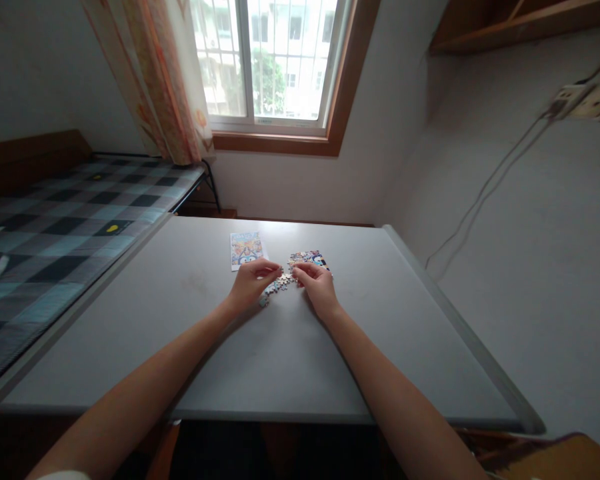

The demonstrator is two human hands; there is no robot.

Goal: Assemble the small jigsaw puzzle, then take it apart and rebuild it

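Observation:
My left hand (254, 283) is pinched closed, with what looks like a small jigsaw puzzle piece at the fingertips. Facing it, my right hand (319, 287) has thumb and forefinger pressed together; whatever lies between them is too small to make out. Loose jigsaw pieces (279, 284) are heaped on the table between and below both hands. A partly joined colourful puzzle (310, 257) lies just beyond my right hand, which covers part of it. Behind my left hand rests a printed picture sheet (245, 247), its lower edge partly hidden.
The pale table (220, 373) has raised grey edges at left and right. A bed with a checked mattress (80, 207) stands along the left. Beyond are a curtain (165, 80) and a barred window (285, 67). A cable (480, 190) hangs down the right wall.

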